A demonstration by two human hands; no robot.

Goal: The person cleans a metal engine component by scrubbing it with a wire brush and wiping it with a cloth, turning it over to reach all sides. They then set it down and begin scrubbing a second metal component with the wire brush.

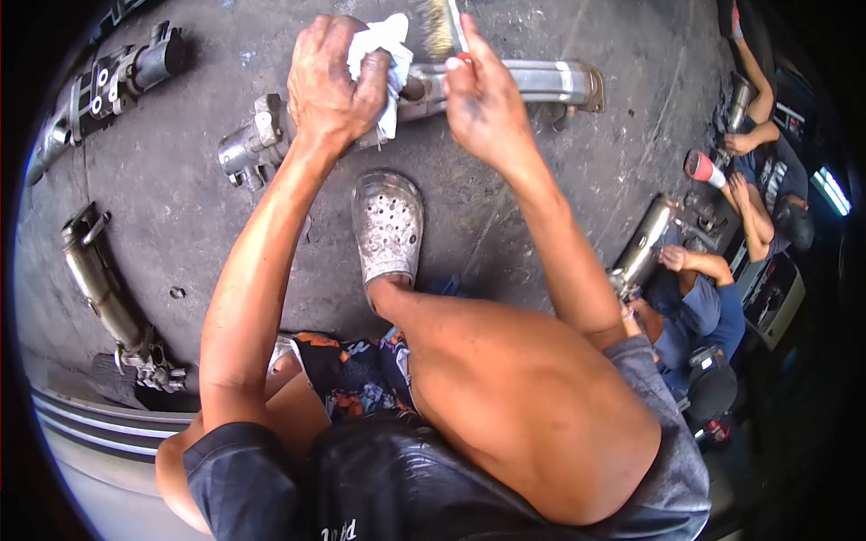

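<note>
A metal exhaust pipe [552,83] with a flanged end lies across the floor in front of me. My left hand [334,86] is closed around a crumpled white cloth [383,41] and rests over the middle of the pipe. Just right of it, my right hand [492,108] is closed on a brush [439,32], whose tan bristles point up and away; a bit of red shows by the fingers. The stretch of pipe under my left hand is hidden. Its clamped left end [244,155] shows past my wrist.
On the left floor lie another metal pipe [99,279] and a dark mechanical part [113,86]. My grey clog [390,225] is planted just below the pipe. At right, co-workers handle similar parts, including a metal cylinder [651,236]; one person holds a red-ended tool [702,168].
</note>
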